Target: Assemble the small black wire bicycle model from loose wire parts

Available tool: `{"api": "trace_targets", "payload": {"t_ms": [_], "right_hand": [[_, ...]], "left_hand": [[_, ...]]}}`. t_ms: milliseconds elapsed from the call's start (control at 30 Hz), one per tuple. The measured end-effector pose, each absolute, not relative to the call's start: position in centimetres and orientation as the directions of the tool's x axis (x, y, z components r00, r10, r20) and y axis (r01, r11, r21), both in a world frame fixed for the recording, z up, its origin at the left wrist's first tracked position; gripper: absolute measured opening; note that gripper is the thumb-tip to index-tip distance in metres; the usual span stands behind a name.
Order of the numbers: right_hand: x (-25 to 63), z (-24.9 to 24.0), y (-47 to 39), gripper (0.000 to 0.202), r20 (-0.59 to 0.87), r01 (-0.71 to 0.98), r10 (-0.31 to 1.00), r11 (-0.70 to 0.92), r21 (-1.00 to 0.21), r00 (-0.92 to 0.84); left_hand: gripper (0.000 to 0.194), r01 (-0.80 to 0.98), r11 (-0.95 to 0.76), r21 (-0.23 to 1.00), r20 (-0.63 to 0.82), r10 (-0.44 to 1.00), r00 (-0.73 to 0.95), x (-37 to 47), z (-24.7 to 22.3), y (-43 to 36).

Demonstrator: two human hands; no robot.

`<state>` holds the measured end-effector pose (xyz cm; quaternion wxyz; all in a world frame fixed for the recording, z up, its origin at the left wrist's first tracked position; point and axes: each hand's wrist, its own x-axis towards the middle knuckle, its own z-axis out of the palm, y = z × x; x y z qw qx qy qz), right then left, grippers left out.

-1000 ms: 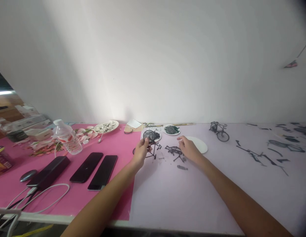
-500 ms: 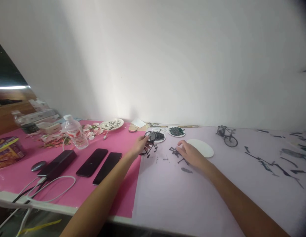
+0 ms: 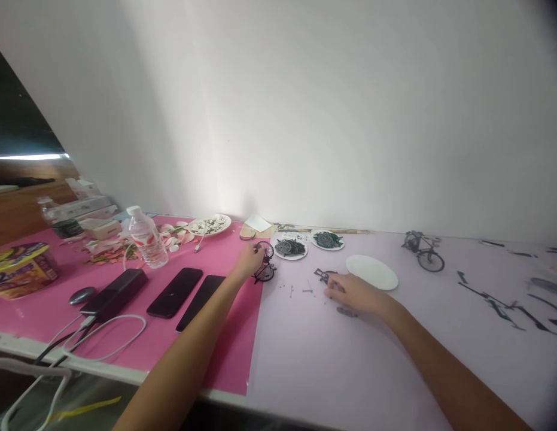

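My left hand (image 3: 250,261) is closed around the side of a small black model bicycle (image 3: 265,270). Its wheels and frame show to the right of my fingers, above the seam of the pink and pale sheets. On the pale sheet, my right hand (image 3: 352,291) has its fingers curled together over a black bicycle part (image 3: 322,274); the part's far end sticks out past the fingertips, and the rest is hidden. Small pins (image 3: 307,290) lie between the two hands. A dark oval piece (image 3: 347,312) rests just below my right hand.
Behind are two plates of black parts (image 3: 289,248) (image 3: 327,240) and a white plate (image 3: 372,272). A finished model bicycle (image 3: 424,250) stands to the right, near loose frame parts (image 3: 498,302). Phones (image 3: 174,292), a power bank (image 3: 114,293) and a bottle (image 3: 148,239) are left.
In my left hand the model bicycle has turned more upright, clear of the plate behind. My right hand has drawn lower and its fingers have curled in. The view has shifted slightly.
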<state>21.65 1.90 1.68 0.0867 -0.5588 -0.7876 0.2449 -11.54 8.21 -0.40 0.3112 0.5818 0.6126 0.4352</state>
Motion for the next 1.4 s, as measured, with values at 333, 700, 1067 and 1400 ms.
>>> {"api": "trace_targets", "payload": {"t_ms": [333,700,1067,1400], "right_hand": [[21.1,2.5,1.3,0.029,-0.216,0.855,0.915,0.207,-0.476,-0.341],[20.4,2.8,0.8,0.016,-0.21,0.864,0.903,0.258,-0.433,-0.375],[20.4,2.7,0.9,0.022,-0.157,0.875,0.906,0.314,-0.368,-0.392],[20.7,4.3,0.5,0.019,0.074,0.924,0.933,0.36,-0.132,-0.353]], "left_hand": [[0.028,0.68,0.049,0.731,0.112,0.975,-0.19,-11.9,-1.9,8.7],[0.043,0.822,0.13,0.555,0.072,0.976,-0.203,-11.3,-1.7,7.4],[0.044,0.89,0.124,0.439,0.106,0.976,-0.189,-10.6,-2.0,7.0],[0.038,0.919,0.035,0.393,0.333,0.926,-0.177,-9.8,-1.9,6.3]]}}
